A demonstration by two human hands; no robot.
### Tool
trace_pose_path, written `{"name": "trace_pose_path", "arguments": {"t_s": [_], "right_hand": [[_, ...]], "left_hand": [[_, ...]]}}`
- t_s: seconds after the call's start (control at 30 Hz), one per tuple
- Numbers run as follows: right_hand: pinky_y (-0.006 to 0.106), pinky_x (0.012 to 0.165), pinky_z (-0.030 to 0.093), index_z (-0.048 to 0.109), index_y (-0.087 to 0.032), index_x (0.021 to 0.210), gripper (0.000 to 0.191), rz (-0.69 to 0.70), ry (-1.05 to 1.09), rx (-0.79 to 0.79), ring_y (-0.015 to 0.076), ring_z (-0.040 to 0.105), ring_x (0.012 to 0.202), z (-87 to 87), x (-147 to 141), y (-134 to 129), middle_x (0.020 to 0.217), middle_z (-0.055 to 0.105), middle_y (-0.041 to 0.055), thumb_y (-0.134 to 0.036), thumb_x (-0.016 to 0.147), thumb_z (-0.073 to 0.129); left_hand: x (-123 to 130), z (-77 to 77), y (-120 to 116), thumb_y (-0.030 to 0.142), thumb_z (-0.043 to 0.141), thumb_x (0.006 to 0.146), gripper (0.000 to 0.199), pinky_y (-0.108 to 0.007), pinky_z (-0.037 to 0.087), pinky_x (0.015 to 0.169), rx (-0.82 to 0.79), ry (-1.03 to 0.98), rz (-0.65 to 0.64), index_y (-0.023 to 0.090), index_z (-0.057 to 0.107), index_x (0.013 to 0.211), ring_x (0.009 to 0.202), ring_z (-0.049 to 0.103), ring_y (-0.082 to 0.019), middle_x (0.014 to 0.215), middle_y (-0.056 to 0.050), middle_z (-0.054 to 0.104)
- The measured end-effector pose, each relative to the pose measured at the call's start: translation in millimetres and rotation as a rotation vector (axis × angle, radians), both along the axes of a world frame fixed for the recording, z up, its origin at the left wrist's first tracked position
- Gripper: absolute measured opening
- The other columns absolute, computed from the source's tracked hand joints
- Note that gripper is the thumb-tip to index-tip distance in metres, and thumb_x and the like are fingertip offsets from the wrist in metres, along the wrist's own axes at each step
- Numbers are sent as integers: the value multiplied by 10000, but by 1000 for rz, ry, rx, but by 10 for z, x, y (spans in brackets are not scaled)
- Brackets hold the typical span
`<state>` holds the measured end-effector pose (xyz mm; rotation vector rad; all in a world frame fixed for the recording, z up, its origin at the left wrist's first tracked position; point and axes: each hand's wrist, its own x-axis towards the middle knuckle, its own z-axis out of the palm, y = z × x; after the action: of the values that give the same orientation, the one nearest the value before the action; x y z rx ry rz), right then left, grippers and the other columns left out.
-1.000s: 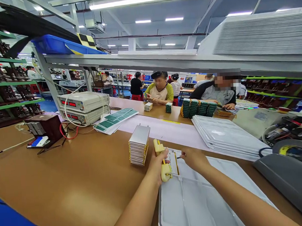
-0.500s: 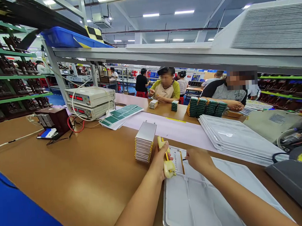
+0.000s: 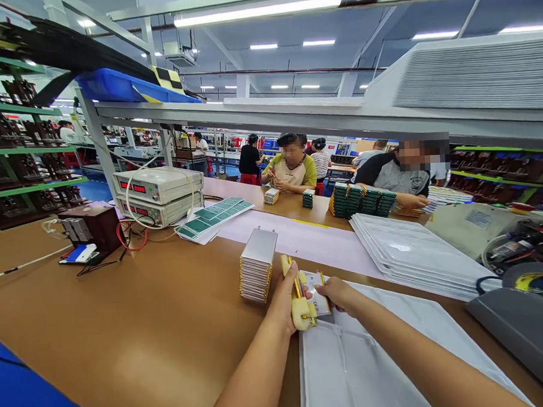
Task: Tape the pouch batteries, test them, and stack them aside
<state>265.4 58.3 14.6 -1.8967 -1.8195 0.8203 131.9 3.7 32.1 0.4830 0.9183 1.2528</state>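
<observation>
My left hand (image 3: pixel 285 299) is wrapped round a pale yellow plastic holder (image 3: pixel 304 316) with an orange-yellow strip along it. To its right is a flat white battery cell (image 3: pixel 320 306) with printed markings and a yellow-taped edge. My right hand (image 3: pixel 342 293) is closed at the cell's right edge, fingertips over its face; its lower fingers are partly hidden. Whether the cell sits inside the holder I cannot tell. Below both hands lies a white plastic tray (image 3: pixel 324 369). Left of my left hand stands a stack of silver battery cells (image 3: pixel 256 267) with yellow edges.
Stacked white trays (image 3: pixel 404 252) lie at right, near a grey machine (image 3: pixel 524 336). Two meters (image 3: pixel 158 196), a brown test fixture (image 3: pixel 97 226) and green sheets (image 3: pixel 216 218) stand at left. Across the bench, people sit by green-wrapped stacks (image 3: pixel 361 199). A shelf beam (image 3: pixel 271 110) crosses above.
My right hand has moved left, its fingertips now over the cell's edge. The small dark tip seen at its fingers before no longer shows. The view has tilted up slightly.
</observation>
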Motion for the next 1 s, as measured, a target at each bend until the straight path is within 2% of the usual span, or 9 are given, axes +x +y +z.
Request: {"name": "trace_pose_path", "arguments": {"t_s": [0.1,0.2,0.3,0.4,0.5,0.63,0.77,0.9,1.0], "right_hand": [[226,443,300,482,-160,552,197,-73,60,85,106,444,451,200,122,56,475,477,-13,-205,740,524],[226,475,310,494,-163,636,183,-106,125,213,113,463,516,488,293,58,541,492,-12,-273,779,468],[219,460,316,514,-164,743,187,6,332,225,105,459,501,693,270,-91,577,517,-23,-333,775,440],[218,454,331,518,-151,742,176,170,488,136,111,476,506,727,81,-316,604,551,-5,-323,728,480],[226,503,370,538,-162,766,190,261,383,146,143,540,604,701,-46,-527,705,613,26,-342,723,491],[241,534,345,558,-228,771,215,214,-24,398,181,553,695,697,78,-783,780,632,7,-430,745,489],[258,571,362,524,-253,818,329,132,-97,495,182,545,695,519,446,-915,791,615,5,-505,835,314],[277,600,393,506,-252,809,392,94,-118,319,188,547,668,71,890,-905,732,594,6,-552,837,255],[295,636,415,509,-245,827,384,86,-134,223,203,560,722,-293,1183,-903,809,602,27,-549,829,274]], "left_hand": [[-10,34,-32,578,617,586,512,-235,426,472,47,-55,-30,145,574,856,523,537,-121,627,-23,567],[0,67,-70,565,579,637,511,-263,453,546,95,-181,-96,125,595,896,618,570,-148,708,-62,611],[47,87,-113,525,538,695,467,-321,465,664,215,-389,-193,149,590,967,714,597,-184,796,-71,644],[93,83,-149,538,487,725,508,-362,454,731,286,-503,-261,159,566,1053,821,601,-230,895,-91,653],[91,65,-162,604,437,715,583,-382,454,720,295,-522,-331,143,570,1048,847,597,-261,895,-115,651],[47,81,-170,654,399,698,631,-416,446,738,325,-554,-403,135,575,1010,861,591,-278,912,-128,638],[27,131,-195,697,385,668,684,-459,430,761,351,-556,-390,127,569,998,852,590,-293,862,-124,634],[28,128,-206,692,403,663,682,-478,423,764,363,-515,-345,146,537,1050,827,597,-286,901,-128,630],[34,83,-191,566,505,693,577,-448,433,761,339,-440,-315,152,512,1095,811,603,-256,978,-136,620]]}}
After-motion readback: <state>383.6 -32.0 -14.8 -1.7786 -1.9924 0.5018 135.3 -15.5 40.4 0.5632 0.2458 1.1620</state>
